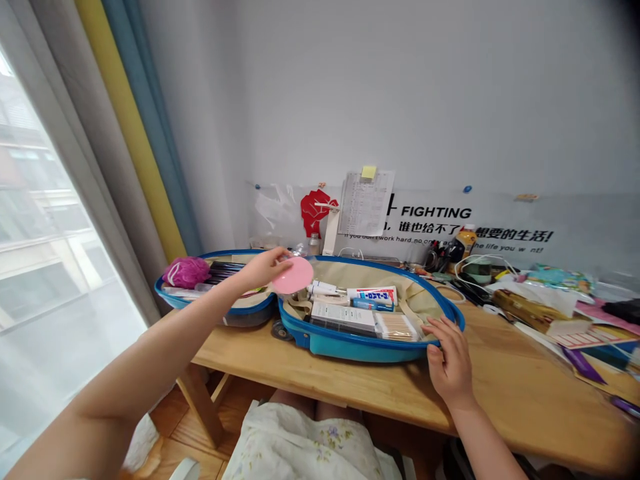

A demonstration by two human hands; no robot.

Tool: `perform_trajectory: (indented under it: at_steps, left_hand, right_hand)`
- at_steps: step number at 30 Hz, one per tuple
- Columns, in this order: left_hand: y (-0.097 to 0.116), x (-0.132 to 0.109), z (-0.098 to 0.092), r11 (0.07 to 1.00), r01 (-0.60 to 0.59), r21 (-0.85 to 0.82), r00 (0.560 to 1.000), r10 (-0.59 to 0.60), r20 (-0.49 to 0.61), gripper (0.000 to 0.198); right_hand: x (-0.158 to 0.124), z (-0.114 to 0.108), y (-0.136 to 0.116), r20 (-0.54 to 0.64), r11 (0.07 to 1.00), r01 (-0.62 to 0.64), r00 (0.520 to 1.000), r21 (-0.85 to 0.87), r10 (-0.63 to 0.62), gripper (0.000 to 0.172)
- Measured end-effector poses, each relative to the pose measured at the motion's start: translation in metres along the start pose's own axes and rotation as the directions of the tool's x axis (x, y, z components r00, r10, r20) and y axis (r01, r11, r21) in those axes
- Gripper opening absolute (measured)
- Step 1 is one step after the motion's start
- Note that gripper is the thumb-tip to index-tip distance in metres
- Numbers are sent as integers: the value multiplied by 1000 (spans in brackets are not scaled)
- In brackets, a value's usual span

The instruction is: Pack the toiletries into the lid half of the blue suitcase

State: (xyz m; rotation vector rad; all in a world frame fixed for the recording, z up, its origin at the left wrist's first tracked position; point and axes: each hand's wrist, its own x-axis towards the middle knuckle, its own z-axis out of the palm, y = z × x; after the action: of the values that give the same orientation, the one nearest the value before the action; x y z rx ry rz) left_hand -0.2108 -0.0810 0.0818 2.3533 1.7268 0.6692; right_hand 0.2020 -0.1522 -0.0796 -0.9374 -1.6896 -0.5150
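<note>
L hand point(263, 268) pinches a pink round disc point(293, 275) by its left edge, flat face to camera, above the hinge of the open blue suitcase point(350, 348). R hand point(450, 357) lies open & empty on the case's near-right rim, well apart from the disc.

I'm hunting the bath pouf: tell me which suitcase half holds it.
The left half, nearest the curtain: the magenta bath pouf lies at its far-left end. The right half holds tubes and boxes instead.
</note>
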Motion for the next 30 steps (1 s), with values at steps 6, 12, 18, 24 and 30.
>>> perform_trajectory:
  at_steps: [6, 12, 18, 24, 30]
  left_hand:
    - [49, 35, 44, 967, -230, -109, 924, 253, 289, 39]
    - [58, 42, 78, 944, -308, -123, 763, 322, 560, 34]
    - [51, 30, 84, 929, -348, -122, 749, 354, 559, 61]
    - [58, 20, 84, 872, -440, -217, 707, 485, 515, 55]
    - [58, 19, 97, 880, -410, -239, 589, 455, 668, 60]
  right_hand:
    - [-1, 0, 0, 11, 1000, -14, 1000, -13, 14, 28]
    - [-2, -1, 1, 25, 1000, -10, 1000, -17, 11, 29]
    - [-2, -1, 1, 26, 999, -30, 999, -17, 31, 29]
    - [-2, -1, 1, 30, 999, -25, 999, -27, 26, 30]
    - [-1, -1, 2, 17, 1000, 12, 1000, -21, -12, 28]
